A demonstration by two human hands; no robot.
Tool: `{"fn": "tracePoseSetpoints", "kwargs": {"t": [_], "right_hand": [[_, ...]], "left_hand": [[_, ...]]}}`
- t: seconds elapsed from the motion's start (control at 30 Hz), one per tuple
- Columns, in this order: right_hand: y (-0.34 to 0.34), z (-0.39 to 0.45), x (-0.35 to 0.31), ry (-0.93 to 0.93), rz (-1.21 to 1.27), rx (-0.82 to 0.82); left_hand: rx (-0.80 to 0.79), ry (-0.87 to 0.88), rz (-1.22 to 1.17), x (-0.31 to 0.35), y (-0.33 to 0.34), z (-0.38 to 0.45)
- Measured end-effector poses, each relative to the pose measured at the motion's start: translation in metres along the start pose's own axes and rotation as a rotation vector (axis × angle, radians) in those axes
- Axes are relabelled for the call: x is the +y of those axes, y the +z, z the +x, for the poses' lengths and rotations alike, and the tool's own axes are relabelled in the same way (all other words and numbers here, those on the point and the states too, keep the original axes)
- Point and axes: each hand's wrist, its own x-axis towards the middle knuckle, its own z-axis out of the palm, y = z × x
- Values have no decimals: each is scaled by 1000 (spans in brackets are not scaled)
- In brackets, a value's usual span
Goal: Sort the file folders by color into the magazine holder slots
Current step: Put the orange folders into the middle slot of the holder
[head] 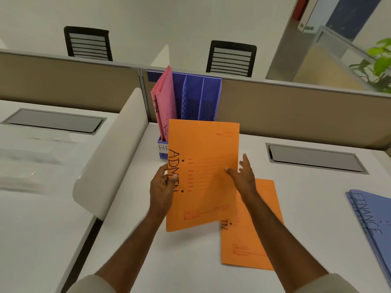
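Orange paper ADMIN folder point(203, 174) is hovering just in front of the blue plastic magazine holder point(196, 98), left hand point(163, 187) pinching its spine edge, right hand point(243, 174) flat-fingered steadying its face; I'd be squaring it upright over a free slot beside the pink folders point(165, 102).

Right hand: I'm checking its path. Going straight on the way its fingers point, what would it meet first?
Probably the blue magazine holder, behind the orange folder the right hand touches; depth is unclear.

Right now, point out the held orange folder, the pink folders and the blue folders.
held orange folder point(207, 149), head view, upper front face.
pink folders point(166, 96), head view, upper face, in holder.
blue folders point(372, 214), head view, top cover.
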Motion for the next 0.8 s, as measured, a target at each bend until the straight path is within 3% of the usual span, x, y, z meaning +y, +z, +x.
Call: {"fn": "tracePoseSetpoints", "kwargs": {"t": [0.1, 0.37, 0.47, 0.8], "right_hand": [[11, -12, -37, -185, -185, 82], [26, -45, -160, -478, -237, 122], [24, -50, -179, -497, -312, 152], [-3, -66, -201, -471, -230, 49]], "left_hand": [[38, 58, 42, 7, 6, 4], [47, 217, 151, 34, 35, 1], [55, 274, 158, 45, 41, 0], [-181, 416, 330, 52, 38, -12]]}}
